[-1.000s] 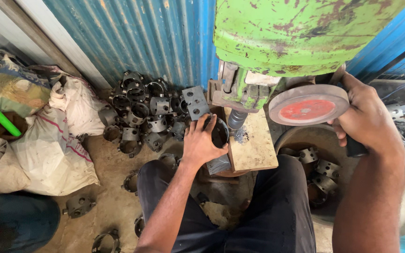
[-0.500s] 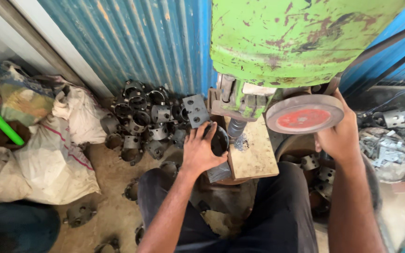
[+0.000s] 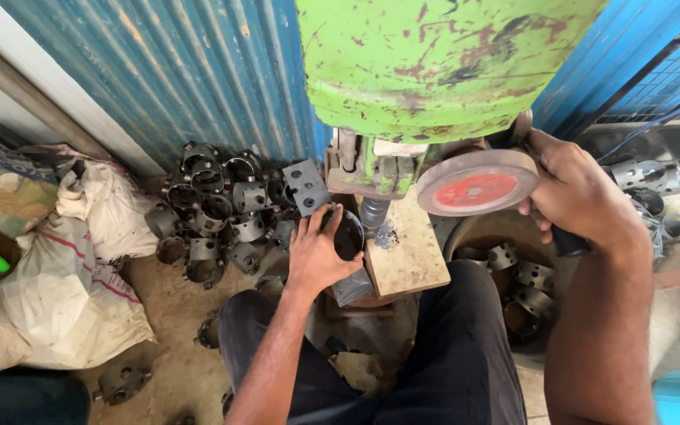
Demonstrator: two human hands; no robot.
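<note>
A green drill press (image 3: 434, 63) fills the top of the view, its spindle (image 3: 373, 211) hanging over a small worn work table (image 3: 407, 256). My left hand (image 3: 316, 252) grips a dark round metal ring (image 3: 348, 234) and holds it against the table's left edge, beside the spindle. My right hand (image 3: 576, 193) is closed around the dark feed handle (image 3: 568, 240), just behind a round disc with a red centre (image 3: 475, 182). My legs in dark trousers (image 3: 442, 354) are under the table.
A heap of several dark perforated metal rings (image 3: 222, 212) lies on the dirt floor against the blue corrugated wall (image 3: 182, 71). More rings sit in a basin (image 3: 517, 279) at the right. White sacks (image 3: 72, 267) lie at the left.
The view has shifted and drawn closer. My right hand has turned the handle down a little. My left hand stays on the ring by the spindle.
</note>
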